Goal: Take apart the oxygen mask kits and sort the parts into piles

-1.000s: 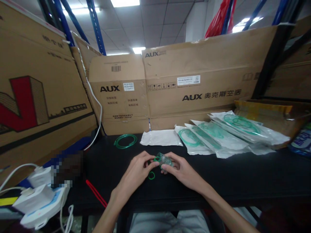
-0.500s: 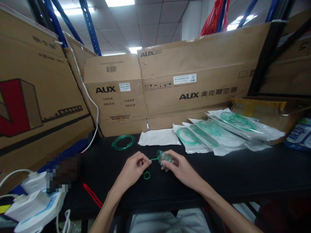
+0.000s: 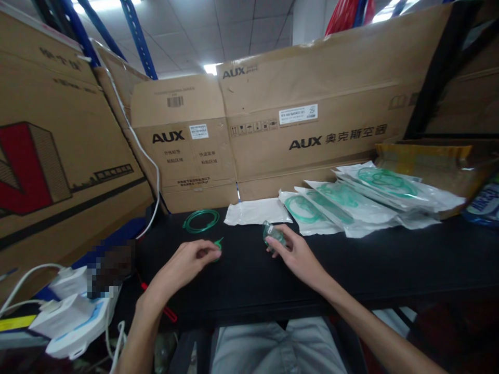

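Note:
My left hand [image 3: 195,255] is closed, thumb and fingertips pinched on a thin green elastic strap [image 3: 219,242] whose end pokes up past the fingers. To the right, my right hand [image 3: 290,248] grips a clear, greenish plastic mask [image 3: 270,232] between thumb and fingers, a little above the black table. A gap lies between the two hands, and no strap shows stretched across it. Part of the mask is hidden by my fingers. Behind my left hand lies a coil of green clear tubing [image 3: 201,221].
Behind my right hand, a white pouch [image 3: 253,212] lies flat beside several pouches with green tubing [image 3: 304,209]. Cardboard panels [image 3: 265,150] wall the table's back. A power strip with white plugs [image 3: 72,324] and a red cord [image 3: 170,314] sit at left.
My left hand has moved left, away from the mask, with the green strap; the strap no longer spans the hands. My right hand with the mask has shifted slightly right and up.

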Action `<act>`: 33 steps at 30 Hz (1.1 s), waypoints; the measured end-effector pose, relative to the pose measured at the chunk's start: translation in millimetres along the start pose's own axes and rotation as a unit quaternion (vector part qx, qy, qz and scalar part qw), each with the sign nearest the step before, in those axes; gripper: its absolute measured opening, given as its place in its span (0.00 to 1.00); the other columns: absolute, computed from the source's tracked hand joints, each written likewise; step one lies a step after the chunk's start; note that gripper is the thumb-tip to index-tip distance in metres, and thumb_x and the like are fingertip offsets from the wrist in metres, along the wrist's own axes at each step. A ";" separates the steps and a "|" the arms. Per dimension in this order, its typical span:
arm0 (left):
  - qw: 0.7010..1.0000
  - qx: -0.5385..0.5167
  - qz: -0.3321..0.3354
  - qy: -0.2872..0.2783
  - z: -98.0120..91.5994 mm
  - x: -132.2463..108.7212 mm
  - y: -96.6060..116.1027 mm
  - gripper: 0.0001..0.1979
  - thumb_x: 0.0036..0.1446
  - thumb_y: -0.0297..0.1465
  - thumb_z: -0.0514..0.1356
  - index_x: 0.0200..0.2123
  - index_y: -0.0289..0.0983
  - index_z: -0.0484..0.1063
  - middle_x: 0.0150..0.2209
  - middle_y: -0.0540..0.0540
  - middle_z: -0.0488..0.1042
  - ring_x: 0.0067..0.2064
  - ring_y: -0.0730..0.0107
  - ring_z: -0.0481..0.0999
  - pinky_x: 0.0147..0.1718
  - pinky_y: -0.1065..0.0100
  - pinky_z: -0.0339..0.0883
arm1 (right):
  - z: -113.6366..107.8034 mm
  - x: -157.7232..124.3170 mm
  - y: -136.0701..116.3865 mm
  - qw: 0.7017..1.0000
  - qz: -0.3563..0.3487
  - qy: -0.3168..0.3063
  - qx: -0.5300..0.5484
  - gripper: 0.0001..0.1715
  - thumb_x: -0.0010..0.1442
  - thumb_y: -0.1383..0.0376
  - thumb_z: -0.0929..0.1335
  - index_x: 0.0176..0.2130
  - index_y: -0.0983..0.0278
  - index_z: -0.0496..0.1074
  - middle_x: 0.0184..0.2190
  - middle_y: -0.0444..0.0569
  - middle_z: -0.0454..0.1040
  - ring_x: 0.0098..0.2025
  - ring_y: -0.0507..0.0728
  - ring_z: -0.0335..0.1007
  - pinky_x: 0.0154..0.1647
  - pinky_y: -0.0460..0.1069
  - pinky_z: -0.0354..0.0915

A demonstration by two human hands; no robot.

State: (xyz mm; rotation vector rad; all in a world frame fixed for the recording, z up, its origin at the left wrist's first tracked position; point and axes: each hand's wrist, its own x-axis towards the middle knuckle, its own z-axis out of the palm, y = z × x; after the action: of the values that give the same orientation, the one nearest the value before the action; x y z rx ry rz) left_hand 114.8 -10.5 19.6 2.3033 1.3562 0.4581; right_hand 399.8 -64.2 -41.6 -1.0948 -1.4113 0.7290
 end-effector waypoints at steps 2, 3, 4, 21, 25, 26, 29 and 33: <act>0.998 0.044 -0.037 -0.002 -11.3 -5.5 1.3 0.18 0.58 0.48 0.58 0.40 0.45 0.81 0.40 0.48 0.83 0.41 0.57 0.79 0.39 0.66 0.66 | 0.6 -1.4 -1.2 1.000 -0.005 -0.003 -0.019 0.16 0.64 0.53 0.68 0.44 0.62 0.71 0.32 0.46 0.76 0.33 0.56 0.74 0.34 0.50 0.71; 0.996 0.068 -0.057 0.007 -16.5 -7.8 2.1 0.17 0.58 0.48 0.58 0.40 0.45 0.81 0.40 0.48 0.83 0.42 0.56 0.79 0.39 0.65 0.66 | 0.6 -1.8 -1.7 1.000 -0.008 -0.003 -0.029 0.16 0.64 0.54 0.68 0.45 0.62 0.71 0.31 0.45 0.75 0.33 0.56 0.74 0.34 0.49 0.70; 0.993 0.092 -0.073 0.024 -20.6 -9.5 3.0 0.17 0.58 0.47 0.58 0.40 0.45 0.82 0.40 0.47 0.83 0.43 0.55 0.79 0.40 0.65 0.66 | 0.5 -2.1 -2.3 0.999 -0.011 -0.002 -0.039 0.16 0.64 0.54 0.68 0.45 0.62 0.71 0.31 0.45 0.75 0.32 0.55 0.73 0.33 0.49 0.70; 0.986 0.131 -0.090 -0.055 6.0 8.1 -36.4 0.29 0.56 0.44 0.58 0.58 0.40 0.71 0.60 0.38 0.70 0.61 0.53 0.70 0.60 0.58 0.60 | 2.2 -5.2 -8.8 0.990 -0.069 -0.019 -0.122 0.11 0.63 0.60 0.69 0.45 0.62 0.73 0.36 0.45 0.76 0.36 0.55 0.72 0.38 0.47 0.67; 0.980 0.156 -0.117 -0.035 -7.8 3.9 -51.3 0.19 0.55 0.37 0.58 0.49 0.40 0.77 0.50 0.41 0.76 0.53 0.55 0.76 0.55 0.60 0.65 | 2.6 -5.5 -10.4 0.987 -0.081 -0.024 -0.133 0.10 0.64 0.61 0.69 0.44 0.62 0.73 0.35 0.44 0.76 0.35 0.54 0.71 0.36 0.46 0.66; 0.979 0.160 -0.121 -0.029 -10.1 3.5 -52.0 0.19 0.55 0.35 0.58 0.49 0.40 0.77 0.50 0.41 0.77 0.53 0.54 0.75 0.55 0.59 0.65 | 2.9 -5.5 -10.7 0.987 -0.085 -0.026 -0.137 0.09 0.64 0.61 0.69 0.44 0.62 0.74 0.35 0.44 0.76 0.34 0.54 0.71 0.35 0.46 0.65; 0.983 0.154 -0.098 0.021 -11.8 4.1 -39.0 0.22 0.55 0.37 0.60 0.52 0.38 0.76 0.54 0.40 0.75 0.57 0.50 0.72 0.57 0.57 0.62 | 3.7 -5.5 -11.1 0.984 -0.096 -0.033 -0.147 0.08 0.62 0.63 0.71 0.43 0.62 0.74 0.34 0.44 0.75 0.32 0.53 0.69 0.33 0.46 0.64; 0.993 0.055 0.000 0.108 2.3 7.0 12.8 0.22 0.61 0.48 0.55 0.49 0.41 0.77 0.53 0.43 0.77 0.57 0.52 0.72 0.59 0.58 0.59 | 3.9 -6.3 -11.5 0.981 -0.109 -0.043 -0.155 0.10 0.60 0.66 0.73 0.44 0.61 0.75 0.37 0.45 0.76 0.34 0.54 0.71 0.34 0.46 0.65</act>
State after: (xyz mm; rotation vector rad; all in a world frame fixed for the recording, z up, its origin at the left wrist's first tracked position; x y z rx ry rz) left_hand 128.7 -10.3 24.6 2.3977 1.5182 0.6650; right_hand 393.0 -73.7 -34.3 -1.1332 -1.7286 0.4107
